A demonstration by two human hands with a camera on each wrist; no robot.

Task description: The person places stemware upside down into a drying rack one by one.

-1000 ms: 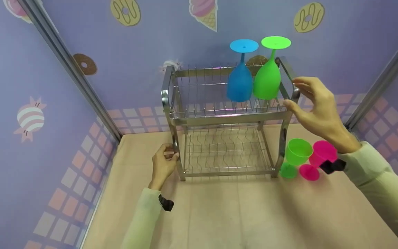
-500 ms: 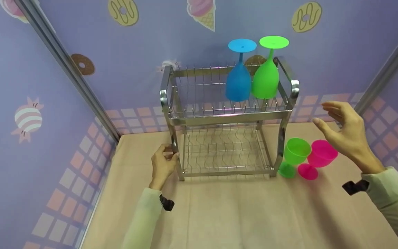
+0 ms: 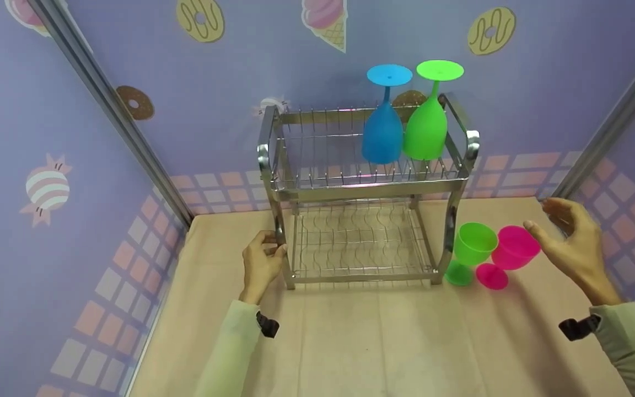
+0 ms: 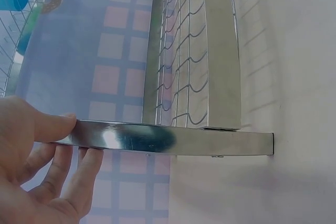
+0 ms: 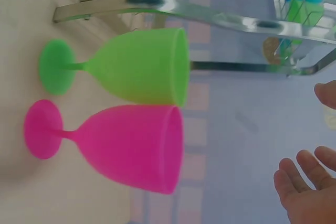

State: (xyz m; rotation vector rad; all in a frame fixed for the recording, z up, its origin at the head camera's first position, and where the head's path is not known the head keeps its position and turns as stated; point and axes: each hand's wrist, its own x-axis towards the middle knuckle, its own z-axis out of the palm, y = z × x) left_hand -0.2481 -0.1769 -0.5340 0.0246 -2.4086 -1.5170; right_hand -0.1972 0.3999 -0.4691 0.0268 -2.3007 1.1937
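Note:
My left hand (image 3: 261, 266) grips the left front leg of a two-tier metal dish rack (image 3: 370, 192); in the left wrist view, thumb and fingers pinch that leg (image 4: 210, 141) from both sides. A blue goblet (image 3: 382, 135) and a green goblet (image 3: 425, 129) stand upside down, side by side, on the rack's upper tier. Right of the rack, an upright green goblet (image 3: 475, 245) and an upright pink goblet (image 3: 516, 248) stand on the table. My right hand (image 3: 576, 248) hovers just right of the pink goblet, holding nothing, fingers apart from the thumb.
The lower tier (image 3: 364, 242) of the rack has wavy wires and bears nothing. A pale cloth covers the table (image 3: 372, 342). Purple patterned walls (image 3: 213, 82) with metal corner posts (image 3: 113, 110) close in the back and both sides.
My right hand has left the rack's upper right corner and moved right and down to beside the pink goblet. The left hand keeps its hold on the rack leg.

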